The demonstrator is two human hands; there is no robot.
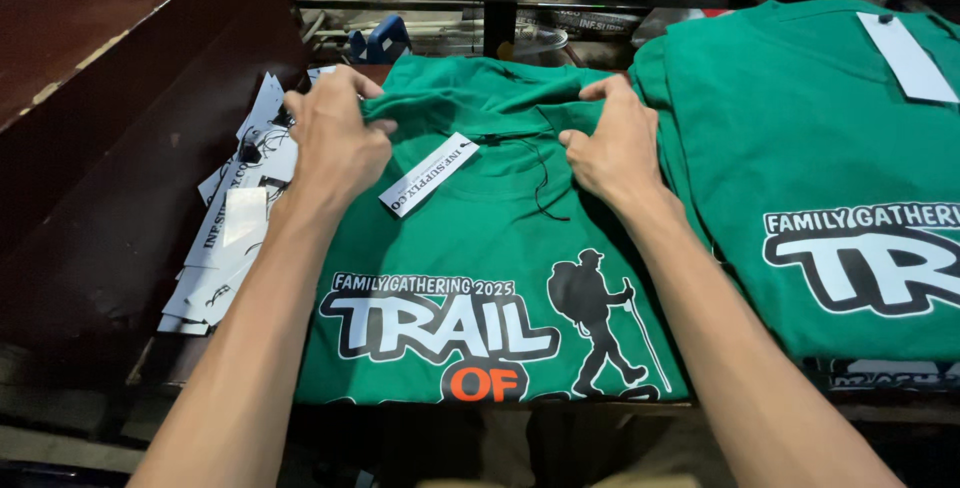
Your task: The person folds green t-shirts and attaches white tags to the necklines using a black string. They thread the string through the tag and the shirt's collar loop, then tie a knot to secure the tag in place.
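A green T-shirt (480,238) with a white, black and orange print and a black hiker figure lies flat in front of me. My left hand (335,133) pinches the fabric at the left of the collar. My right hand (612,143) grips the collar's right side. A white paper hang tag (428,173) on a thin black string lies on the shirt between my hands, just below the neckline.
A stack of folded green T-shirts (820,148) with the same print sits at the right, a white tag (905,53) on top. Several loose white tags (235,218) lie at the left. A dark brown board (110,148) slopes beside them. Clutter sits behind.
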